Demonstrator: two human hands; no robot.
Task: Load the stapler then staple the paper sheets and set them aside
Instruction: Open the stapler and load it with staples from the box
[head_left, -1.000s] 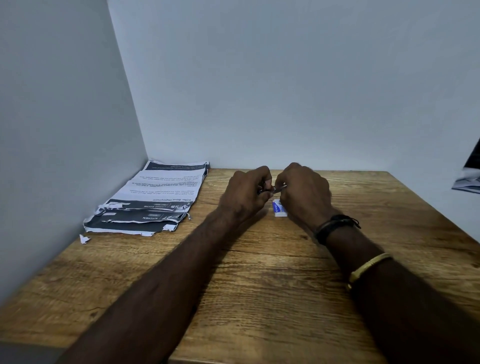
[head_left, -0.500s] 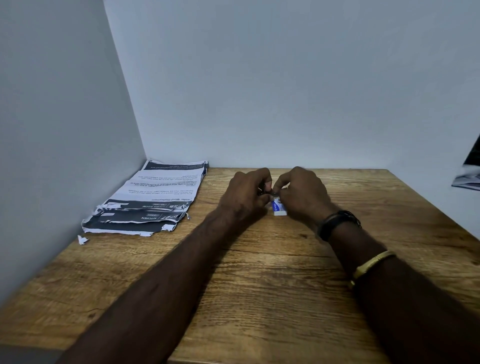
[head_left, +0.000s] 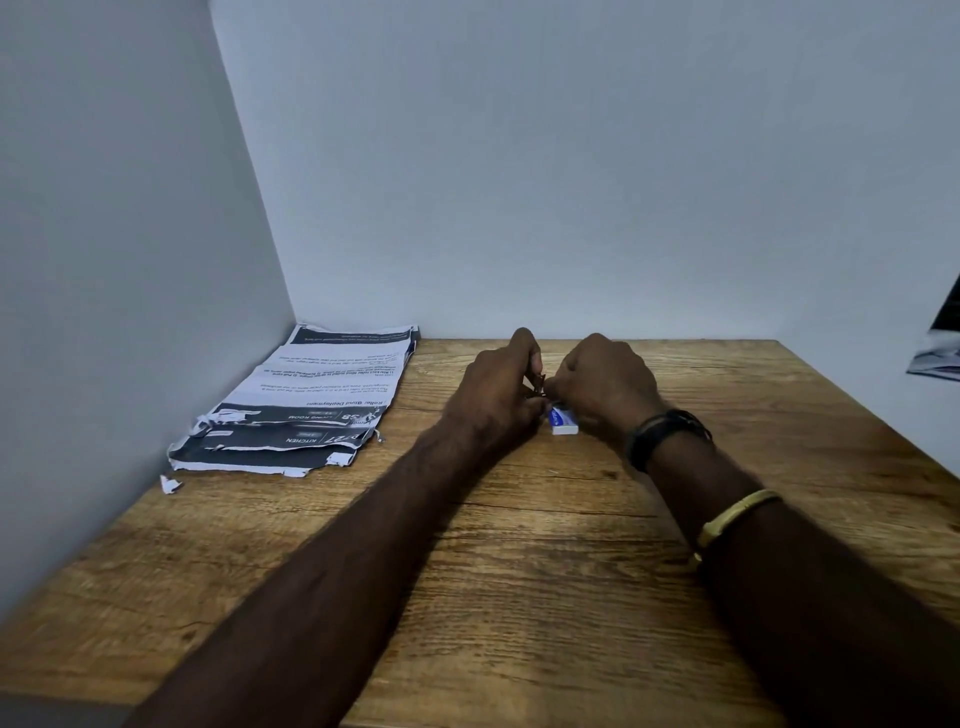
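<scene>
Item: stapler-loading step, head view. Wooden table (head_left: 519, 597) set in a white corner. Left hand (head_left: 493, 395) and right hand (head_left: 602, 389) meet at mid-table, fingers curled and pressed close around a small dark metal item (head_left: 537, 387), probably the stapler or a staple strip; which one, and which hand bears it, cannot be told. Staple box (head_left: 563, 421), small, white and blue, lies on the table just under the right hand. Paper sheets (head_left: 306, 410), printed, torn at the near edge, lie stacked by the left wall, well apart from the hands; a paper scrap (head_left: 169, 484) rests near them. Handling advice, as judgement: keep the strip straight, legs down, seat it fully in the channel before closing; work low over the table so dropped staples stay near.
</scene>
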